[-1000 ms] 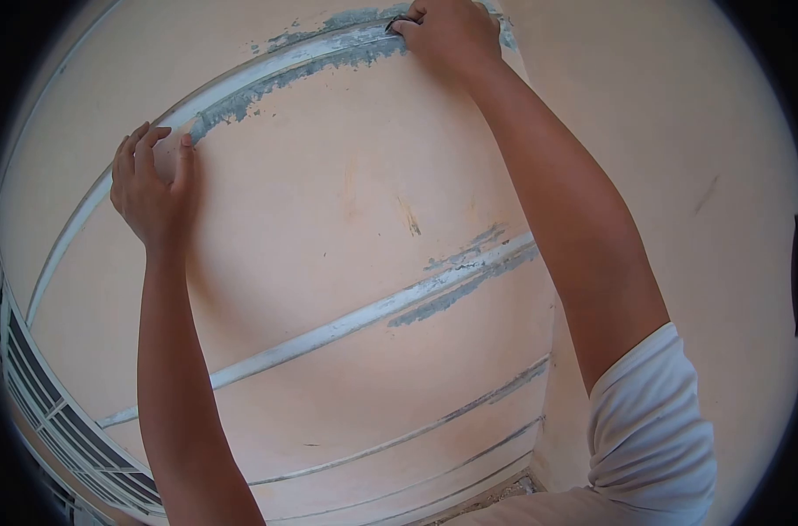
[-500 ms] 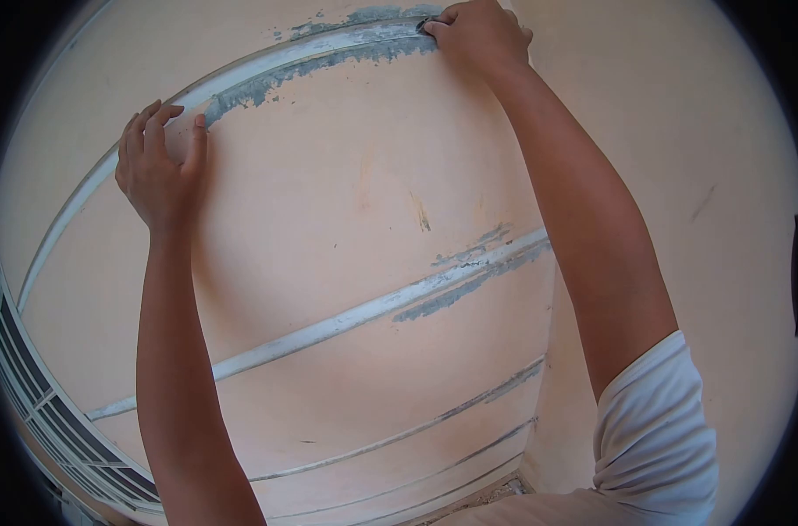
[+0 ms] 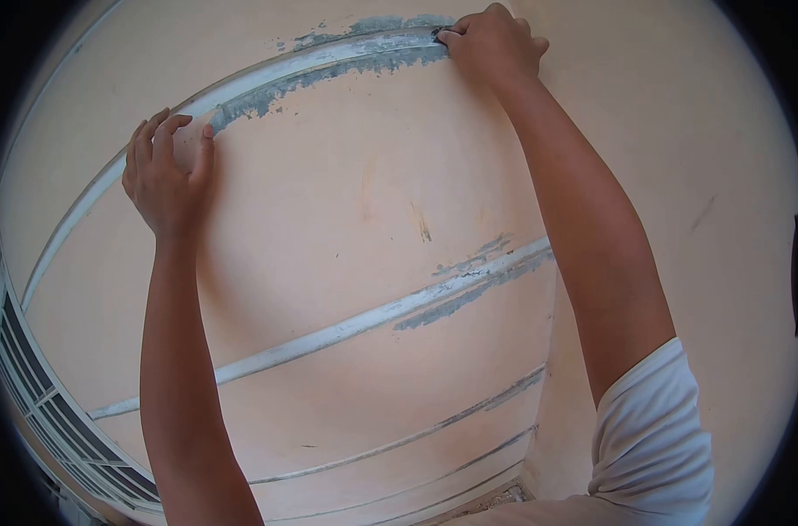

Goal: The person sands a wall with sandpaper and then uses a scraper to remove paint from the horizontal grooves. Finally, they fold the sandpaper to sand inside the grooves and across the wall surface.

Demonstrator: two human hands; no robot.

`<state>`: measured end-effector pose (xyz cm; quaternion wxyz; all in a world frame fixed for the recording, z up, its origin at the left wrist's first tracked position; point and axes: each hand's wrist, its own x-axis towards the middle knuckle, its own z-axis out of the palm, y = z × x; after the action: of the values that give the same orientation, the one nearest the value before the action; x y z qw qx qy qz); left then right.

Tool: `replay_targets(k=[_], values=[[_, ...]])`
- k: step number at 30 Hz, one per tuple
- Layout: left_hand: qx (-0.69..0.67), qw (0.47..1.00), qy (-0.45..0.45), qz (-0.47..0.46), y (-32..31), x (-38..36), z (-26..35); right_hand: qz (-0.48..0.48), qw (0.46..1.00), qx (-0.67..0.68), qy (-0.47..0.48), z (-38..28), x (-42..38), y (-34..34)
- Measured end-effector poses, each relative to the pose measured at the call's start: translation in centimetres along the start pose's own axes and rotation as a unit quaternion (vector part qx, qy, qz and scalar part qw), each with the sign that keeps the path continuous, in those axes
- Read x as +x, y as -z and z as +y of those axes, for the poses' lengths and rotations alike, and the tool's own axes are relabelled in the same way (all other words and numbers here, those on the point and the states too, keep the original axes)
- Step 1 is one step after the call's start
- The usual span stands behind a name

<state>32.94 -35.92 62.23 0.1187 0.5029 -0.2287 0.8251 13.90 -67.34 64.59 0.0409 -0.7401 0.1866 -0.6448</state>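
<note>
Small dark tool (image 3: pixel 438 32) mostly hidden in right hand (image 3: pixel 494 44), fingers pinching it at groove (image 3: pixel 329 57). Left hand (image 3: pixel 167 180) at 9 o'clock, fingers spread on peach wall (image 3: pixel 346 219). Grille (image 3: pixel 31 386) cut off at 8.

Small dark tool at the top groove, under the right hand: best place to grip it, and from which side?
Only a dark tip shows, in the top groove at the right hand; the fist hides the rest. Probably grip the hidden end, coming from the right along the groove, as that hand does. The left hand rests on the wall just below the groove.
</note>
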Motion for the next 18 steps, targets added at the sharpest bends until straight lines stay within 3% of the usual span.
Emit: replay_targets(k=[3, 5, 6, 8, 9, 11, 12, 14, 18], values=[[0.002, 1.0, -0.002, -0.003, 0.0, 0.0, 0.2, 0.046, 0.999, -0.01, -0.002, 0.3, 0.0, -1.8], [0.012, 1.0, -0.002, -0.001, 0.0, 0.1, 0.2, -0.024, 0.988, 0.15, -0.017, -0.4, 0.3, -2.7], [0.013, 1.0, -0.005, -0.006, 0.2, 0.1, 0.4, -0.026, 0.988, 0.151, -0.013, 0.1, 0.7, -3.2], [0.024, 1.0, 0.0, -0.012, 0.5, -0.1, 0.4, 0.052, 0.997, -0.002, 0.059, 1.7, 1.3, -4.0], [0.014, 1.0, -0.004, -0.012, 0.6, 0.0, 0.5, 0.049, 0.996, 0.001, 0.07, 1.8, 1.3, -3.9], [0.005, 1.0, 0.005, -0.008, 0.3, -0.1, 0.4, 0.029, 0.999, 0.003, -0.043, 1.3, 1.1, -3.3], [0.007, 1.0, 0.01, -0.006, 0.2, 0.0, 0.5, 0.029, 0.999, 0.003, -0.037, 0.5, 1.1, -4.0], [0.006, 1.0, 0.027, 0.004, 0.1, 0.0, 0.5, 0.108, 0.993, 0.055, 0.005, -1.5, 0.3, -6.0], [0.008, 1.0, 0.015, -0.012, 0.0, -0.2, 0.3, 0.116, 0.979, 0.122, 0.115, -10.0, -2.5, -5.5]])
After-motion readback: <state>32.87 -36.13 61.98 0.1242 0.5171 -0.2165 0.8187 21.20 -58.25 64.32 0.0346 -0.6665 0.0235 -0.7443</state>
